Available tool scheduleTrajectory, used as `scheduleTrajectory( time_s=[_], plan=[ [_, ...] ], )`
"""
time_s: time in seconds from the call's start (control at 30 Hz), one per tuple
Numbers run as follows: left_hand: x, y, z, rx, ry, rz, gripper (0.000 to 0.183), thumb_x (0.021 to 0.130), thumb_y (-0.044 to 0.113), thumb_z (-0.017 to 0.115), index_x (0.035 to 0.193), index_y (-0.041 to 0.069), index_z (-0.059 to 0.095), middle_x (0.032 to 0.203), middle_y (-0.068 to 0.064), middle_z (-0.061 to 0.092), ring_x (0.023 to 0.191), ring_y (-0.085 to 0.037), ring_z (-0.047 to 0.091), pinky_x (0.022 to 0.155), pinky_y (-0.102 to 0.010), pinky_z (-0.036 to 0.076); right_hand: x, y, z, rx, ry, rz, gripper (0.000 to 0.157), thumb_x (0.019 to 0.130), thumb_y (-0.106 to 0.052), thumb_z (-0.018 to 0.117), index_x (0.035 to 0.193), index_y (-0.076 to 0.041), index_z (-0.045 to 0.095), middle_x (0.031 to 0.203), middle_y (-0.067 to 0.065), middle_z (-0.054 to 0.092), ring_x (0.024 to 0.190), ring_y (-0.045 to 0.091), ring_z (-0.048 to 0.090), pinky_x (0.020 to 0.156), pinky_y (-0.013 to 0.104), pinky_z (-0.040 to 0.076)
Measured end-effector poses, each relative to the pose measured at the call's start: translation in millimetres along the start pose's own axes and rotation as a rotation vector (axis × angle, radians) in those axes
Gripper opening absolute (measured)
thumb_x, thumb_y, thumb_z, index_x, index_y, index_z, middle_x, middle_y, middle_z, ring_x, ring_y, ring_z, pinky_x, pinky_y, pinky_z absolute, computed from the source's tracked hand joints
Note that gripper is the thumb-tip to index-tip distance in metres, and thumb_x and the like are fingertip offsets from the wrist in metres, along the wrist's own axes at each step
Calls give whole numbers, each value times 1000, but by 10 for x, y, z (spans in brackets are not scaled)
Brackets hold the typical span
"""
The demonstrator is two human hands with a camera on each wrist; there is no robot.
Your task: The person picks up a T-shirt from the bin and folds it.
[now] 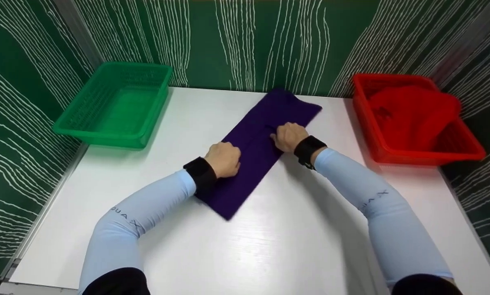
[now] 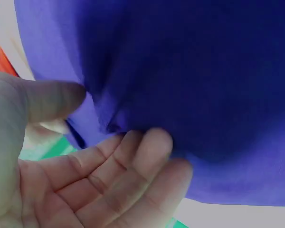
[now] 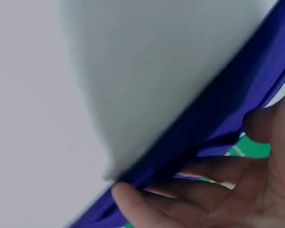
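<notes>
Between the far edge and middle of the white table [image 1: 294, 229], purple cloth [image 1: 258, 152] is pinched by left hand [image 1: 224, 159] and right hand [image 1: 290, 137], whose pull is best kept even.

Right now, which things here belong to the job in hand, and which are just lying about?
In the job:
purple cloth
left hand and right hand, both on it
white table beneath

Apparently lying about, untouched:
green basket
red basket
red cloth inside it
</notes>
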State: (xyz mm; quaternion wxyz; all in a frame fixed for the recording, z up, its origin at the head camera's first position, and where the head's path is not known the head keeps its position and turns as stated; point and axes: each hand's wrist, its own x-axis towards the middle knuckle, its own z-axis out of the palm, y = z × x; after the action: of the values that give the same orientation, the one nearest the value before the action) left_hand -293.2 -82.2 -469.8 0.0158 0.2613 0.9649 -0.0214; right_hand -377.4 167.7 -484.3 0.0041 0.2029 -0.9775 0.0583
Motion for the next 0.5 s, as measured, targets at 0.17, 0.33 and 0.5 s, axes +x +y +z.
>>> scheduleTrajectory(
  time_s=[0.17,0.33,0.5],
  plan=[
    [129,196,-13,-85,26,35,13,89,19,71,84,7,71,82,-12,71,76,-31,70,63,-48,60,144,61,25,-95,-109,47,61,107,-38,45,129,17,54,124,39,57,113,56,58,91,63,52],
    [215,350,-41,-181,-7,62,19,88,25,80,82,9,72,79,-6,71,74,-25,69,66,-42,60,243,117,19,-115,-234,46,71,109,-39,35,155,13,25,159,36,26,143,56,30,111,63,37],
    [240,521,-36,-238,-66,105,30,89,38,80,90,10,72,82,-4,70,78,-24,69,68,-43,58,261,196,-16,-91,-301,59,69,109,-39,32,161,3,16,167,28,14,149,54,17,116,63,28]
  ],
)
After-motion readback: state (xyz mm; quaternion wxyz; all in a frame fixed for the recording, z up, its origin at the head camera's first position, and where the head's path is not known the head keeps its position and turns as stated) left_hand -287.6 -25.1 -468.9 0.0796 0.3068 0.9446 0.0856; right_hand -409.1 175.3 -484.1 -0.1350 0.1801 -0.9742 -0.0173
